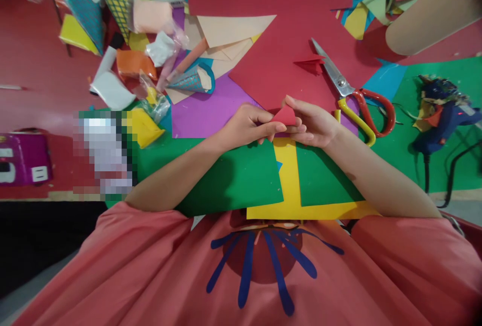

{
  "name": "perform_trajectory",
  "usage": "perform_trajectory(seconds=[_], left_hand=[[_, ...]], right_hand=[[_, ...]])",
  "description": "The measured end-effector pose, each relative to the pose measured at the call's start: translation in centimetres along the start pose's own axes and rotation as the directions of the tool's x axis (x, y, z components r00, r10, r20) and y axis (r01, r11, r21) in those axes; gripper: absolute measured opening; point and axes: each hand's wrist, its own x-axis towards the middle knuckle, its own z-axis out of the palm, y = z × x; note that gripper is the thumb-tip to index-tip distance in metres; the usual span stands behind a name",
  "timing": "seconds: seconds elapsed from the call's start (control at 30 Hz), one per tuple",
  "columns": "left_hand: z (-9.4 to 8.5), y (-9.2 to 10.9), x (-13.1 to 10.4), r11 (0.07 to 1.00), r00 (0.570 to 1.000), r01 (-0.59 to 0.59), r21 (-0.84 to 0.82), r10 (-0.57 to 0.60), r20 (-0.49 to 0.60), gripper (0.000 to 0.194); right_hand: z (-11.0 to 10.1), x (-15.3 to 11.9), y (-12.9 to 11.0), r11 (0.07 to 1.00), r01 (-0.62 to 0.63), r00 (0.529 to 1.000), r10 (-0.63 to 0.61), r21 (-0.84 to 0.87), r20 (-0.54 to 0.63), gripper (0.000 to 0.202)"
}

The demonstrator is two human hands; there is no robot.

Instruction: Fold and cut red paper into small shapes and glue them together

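Observation:
A small red paper piece (285, 115), roughly triangular, is held between my two hands above the coloured sheets. My left hand (251, 124) pinches its left side between thumb and fingers. At its right side is my right hand (313, 122), its fingers behind and under the paper and its thumb raised near the top corner. To the right of my hands lie large scissors (341, 83) with one red and one yellow handle, blades apart. Small folded red paper pieces (312, 64) rest beside the blades.
Paper cones (85, 12) and wrapped clay packets (135, 64) crowd the left back. A glue gun (444, 120) with a cable lies right, below a cardboard tube (433, 12). Red sheets (263, 70) and green sheets (226, 175) cover the middle.

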Motion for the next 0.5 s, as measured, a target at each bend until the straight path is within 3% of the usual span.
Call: perform_trajectory(seconds=[0.1,0.17,0.2,0.23,0.3,0.33,0.37,0.43,0.5], left_hand=[[0.0,0.0,0.1,0.996,0.998,0.032,-0.083,-0.035,-0.043,0.064],[0.1,-0.2,0.3,0.980,0.994,0.045,-0.192,-0.064,-0.093,0.065],[0.0,-0.4,0.3,0.967,0.990,0.042,-0.250,-0.074,-0.116,0.065],[0.0,-0.5,0.4,0.953,0.988,0.035,-0.299,-0.078,-0.134,0.065],[-0.1,-0.7,0.5,0.942,0.982,0.047,-0.333,-0.104,-0.155,0.064],[-0.2,-0.6,0.5,0.943,0.982,0.059,-0.329,-0.114,-0.150,0.064],[-0.2,-0.6,0.5,0.948,0.984,0.079,-0.308,-0.124,-0.129,0.064],[-0.2,-0.3,0.4,0.965,0.990,0.104,-0.241,-0.124,-0.073,0.064],[-0.1,-0.3,0.3,0.982,0.994,0.074,-0.175,-0.087,-0.068,0.063]], right_hand=[[0.1,0.2,0.3,0.984,0.060,0.992,-0.077,-0.165,-0.099,0.042],[0.3,0.3,0.7,0.904,0.182,0.929,-0.287,-0.387,-0.234,0.030],[0.4,0.2,0.8,0.802,0.249,0.853,-0.447,-0.543,-0.270,0.021],[0.5,0.1,1.0,0.640,0.291,0.746,-0.617,-0.711,-0.250,0.017],[0.6,-0.2,1.3,0.175,0.250,0.539,-0.842,-0.952,-0.013,0.033],[0.6,-0.3,1.3,-0.048,0.191,0.479,-0.868,-0.980,0.136,0.038],[0.6,-0.5,1.4,-0.210,0.140,0.444,-0.860,-0.968,0.251,0.037],[0.7,-0.9,1.5,-0.357,0.088,0.405,-0.840,-0.930,0.361,0.024],[1.0,-1.1,1.5,-0.339,0.086,0.389,-0.854,-0.937,0.345,0.012]])
